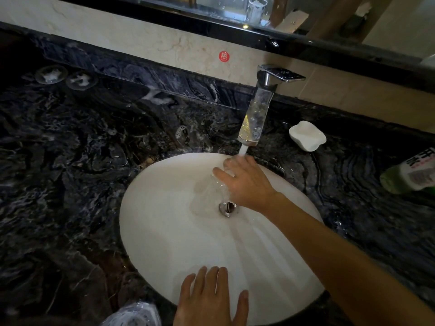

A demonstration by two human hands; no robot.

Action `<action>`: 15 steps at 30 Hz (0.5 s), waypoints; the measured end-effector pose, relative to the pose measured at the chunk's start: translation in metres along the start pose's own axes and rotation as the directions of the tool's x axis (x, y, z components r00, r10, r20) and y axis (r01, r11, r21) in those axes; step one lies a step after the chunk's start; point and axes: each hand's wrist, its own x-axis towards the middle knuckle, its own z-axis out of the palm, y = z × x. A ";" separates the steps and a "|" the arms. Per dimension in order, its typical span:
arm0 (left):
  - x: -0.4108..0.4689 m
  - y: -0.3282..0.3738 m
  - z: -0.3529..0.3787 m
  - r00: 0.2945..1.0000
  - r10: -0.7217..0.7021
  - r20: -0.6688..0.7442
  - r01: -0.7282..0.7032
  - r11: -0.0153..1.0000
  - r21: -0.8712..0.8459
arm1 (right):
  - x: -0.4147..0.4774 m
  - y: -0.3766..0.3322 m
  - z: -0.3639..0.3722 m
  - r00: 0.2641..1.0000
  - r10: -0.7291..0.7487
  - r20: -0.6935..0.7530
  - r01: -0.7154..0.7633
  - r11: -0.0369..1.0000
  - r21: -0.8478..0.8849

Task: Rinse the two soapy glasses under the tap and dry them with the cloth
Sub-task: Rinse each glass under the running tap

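right hand [247, 182] grips a glass [213, 191] under the tap [256, 109] stream; left hand [209, 300] rests spread wide on the sink [150, 231] rim, well apart.

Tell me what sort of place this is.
Most likely a bathroom vanity: a white oval basin set in a dark marble counter, a running tap, and a white soap dish beside it below a mirror.

Right hand [244, 182] holds a glass [215, 187] under the running tap [255, 114].
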 end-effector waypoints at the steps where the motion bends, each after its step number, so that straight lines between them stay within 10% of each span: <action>1: 0.000 0.000 -0.001 1.000 0.007 -0.007 -0.007 1.000 0.007 | 0.000 0.003 0.000 0.998 -0.037 -0.044 0.035 0.998 -0.058; 15: -0.003 -0.002 0.010 1.000 0.014 -0.027 -0.014 1.000 0.002 | 0.010 0.029 -0.005 0.930 0.043 -0.365 -0.124 0.971 -0.202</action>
